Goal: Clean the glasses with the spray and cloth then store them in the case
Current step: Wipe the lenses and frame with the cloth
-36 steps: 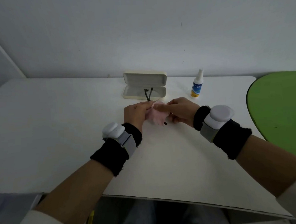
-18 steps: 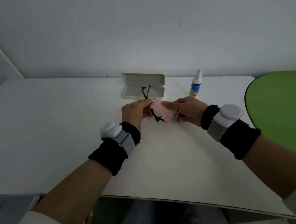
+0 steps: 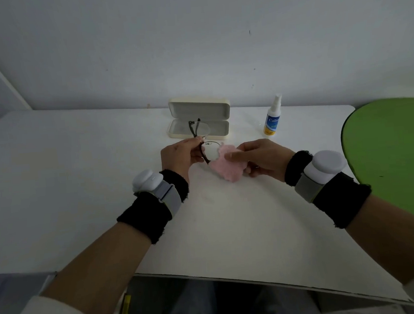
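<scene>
My left hand pinches the thin dark-framed glasses at the frame's middle, holding them upright above the table. My right hand grips a fluffy pink cloth, which touches the right edge of the nearer lens. The cream glasses case lies open behind my hands, its lid tipped up toward the wall. A small white spray bottle with a blue and yellow label stands upright to the right of the case.
The white table runs to a pale wall at the back. A green rounded surface borders the table on the right. The table's front edge lies near my body.
My right hand has pulled the pink cloth to the right, off the lens it covered. The glasses now show more fully in my left hand.
</scene>
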